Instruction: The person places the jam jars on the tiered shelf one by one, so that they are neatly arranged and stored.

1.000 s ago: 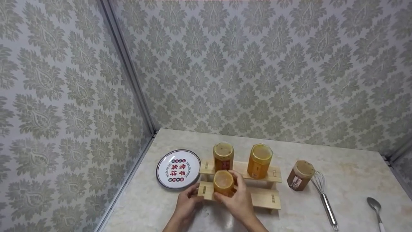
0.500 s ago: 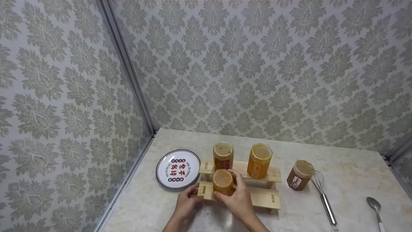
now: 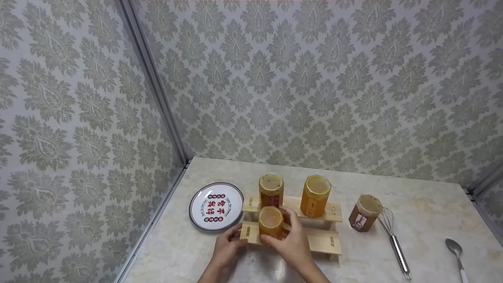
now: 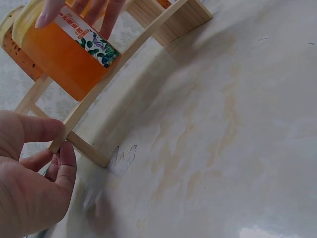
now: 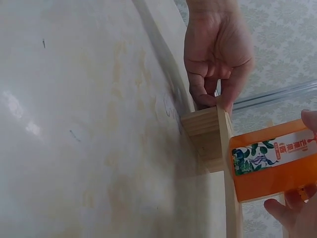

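An orange jar [image 3: 270, 224] with a pale yellow lid stands upright on the lower step of a two-step wooden rack [image 3: 323, 240]. My right hand [image 3: 292, 241] grips this jar around its side; the right wrist view shows the printed label of the jar [image 5: 277, 158] and its base against the step. With thumb and fingers my left hand [image 3: 228, 245] pinches the left end of the lower step, seen closely in the left wrist view [image 4: 37, 168]. On the upper step stand a dark-filled jar [image 3: 271, 190] and another orange jar [image 3: 315, 196].
A white plate [image 3: 216, 206] with red characters lies left of the rack. To the right are a brown jar [image 3: 365, 213], a metal whisk [image 3: 395, 243] and a spoon [image 3: 456, 255]. Patterned walls [image 3: 275, 98] bound the table [image 3: 420, 204] at the back and left.
The right hand has shifted the held jar very slightly left on the lower step. My left hand keeps its pinch on the rack. The head view has shifted slightly.
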Available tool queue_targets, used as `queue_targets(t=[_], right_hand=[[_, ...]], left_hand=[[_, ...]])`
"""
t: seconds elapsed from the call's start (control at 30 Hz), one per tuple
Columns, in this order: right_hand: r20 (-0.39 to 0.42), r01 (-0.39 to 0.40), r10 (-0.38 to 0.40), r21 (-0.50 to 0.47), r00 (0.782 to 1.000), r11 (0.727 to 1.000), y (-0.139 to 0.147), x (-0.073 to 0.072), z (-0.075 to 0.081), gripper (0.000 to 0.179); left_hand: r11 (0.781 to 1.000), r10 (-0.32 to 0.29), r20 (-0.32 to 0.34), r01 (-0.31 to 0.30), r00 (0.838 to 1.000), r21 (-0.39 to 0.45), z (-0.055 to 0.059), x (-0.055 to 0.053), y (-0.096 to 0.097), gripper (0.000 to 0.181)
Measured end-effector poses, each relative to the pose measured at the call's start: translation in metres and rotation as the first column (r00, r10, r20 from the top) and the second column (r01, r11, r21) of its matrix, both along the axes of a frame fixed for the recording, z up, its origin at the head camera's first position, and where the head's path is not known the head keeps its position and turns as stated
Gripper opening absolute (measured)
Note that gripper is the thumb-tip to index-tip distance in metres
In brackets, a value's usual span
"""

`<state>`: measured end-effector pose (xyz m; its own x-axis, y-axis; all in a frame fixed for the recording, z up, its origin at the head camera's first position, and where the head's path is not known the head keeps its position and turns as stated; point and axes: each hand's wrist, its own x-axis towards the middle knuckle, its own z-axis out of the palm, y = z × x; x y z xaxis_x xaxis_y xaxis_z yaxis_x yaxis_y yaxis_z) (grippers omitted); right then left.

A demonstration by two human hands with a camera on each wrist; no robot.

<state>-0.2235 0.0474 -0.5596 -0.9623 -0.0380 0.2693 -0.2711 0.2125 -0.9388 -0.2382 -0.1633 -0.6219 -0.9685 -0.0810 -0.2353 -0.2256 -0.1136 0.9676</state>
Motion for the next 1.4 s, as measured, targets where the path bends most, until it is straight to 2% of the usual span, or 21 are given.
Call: queue_targets(t=[0.3, 0.63, 0.97, 1.2, 1.4], right_hand=[[-0.021, 0.035, -0.034, 0.033, 0.999, 0.999, 0.011, 0.009, 0.007, 0.089], [-0.023, 0.063, -0.062, 0.031, 0.998, 0.998, 0.031, 0.022, 0.02, 0.086], [-0.031, 0.126, -0.125, 0.017, 0.992, 0.992, 0.067, 0.033, 0.026, 0.086], [-0.048, 0.229, -0.226, 0.049, 0.973, 0.972, 0.1, 0.032, 0.027, 0.088], [-0.073, 0.321, -0.315, 0.096, 0.946, 0.942, 0.134, 0.023, 0.025, 0.085]], left_hand=[[1.0, -0.001, -0.013, 0.001, 1.0, 0.013, 0.0, 0.002, 0.0, 0.073], [1.0, 0.007, 0.06, -0.008, 0.998, 0.007, 0.004, -0.001, 0.001, 0.071], [1.0, -0.007, 0.054, 0.007, 0.999, -0.004, 0.004, -0.001, 0.001, 0.071], [1.0, 0.001, 0.048, 0.0, 0.999, -0.015, 0.006, -0.001, 0.002, 0.071], [0.999, -0.003, 0.033, 0.004, 0.999, -0.049, 0.004, -0.001, 0.001, 0.071]])
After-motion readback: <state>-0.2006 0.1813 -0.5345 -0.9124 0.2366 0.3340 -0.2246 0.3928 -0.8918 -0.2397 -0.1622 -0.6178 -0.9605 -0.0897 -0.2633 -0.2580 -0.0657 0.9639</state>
